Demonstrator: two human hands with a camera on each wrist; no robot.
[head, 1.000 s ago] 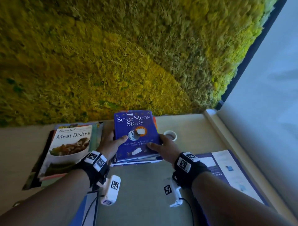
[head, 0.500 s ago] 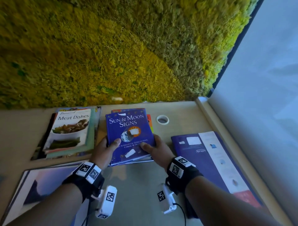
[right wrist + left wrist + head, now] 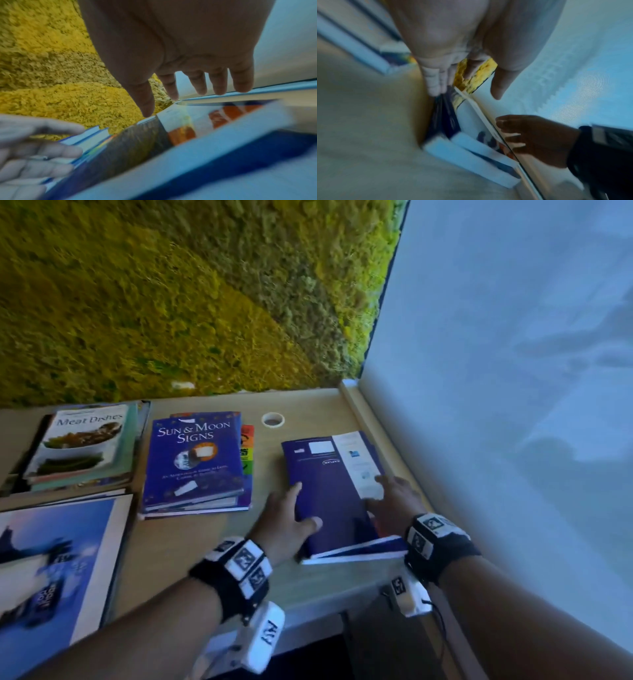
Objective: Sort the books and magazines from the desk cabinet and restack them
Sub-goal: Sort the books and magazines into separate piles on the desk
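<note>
Landmark: dark purple book (image 3: 329, 494) lying flat on the desk (image 3: 191, 546).
Left hand (image 3: 286, 522): fingers straight, resting on the book's left edge.
Right hand (image 3: 394, 501): fingers spread, touching its right edge.
Sun & Moon Signs stack (image 3: 195, 463): just left of the book.
Meat Dishes stack (image 3: 82, 443): farther left.

I see four lots on the surface (image 3: 191, 546): a purple booklet (image 3: 329, 494) lying flat at right, the blue "Sun & Moon Signs" stack (image 3: 195, 463) mid-surface, the "Meat Dishes" stack (image 3: 82, 446) far left, and a large blue magazine (image 3: 58, 570) nearest left.
</note>
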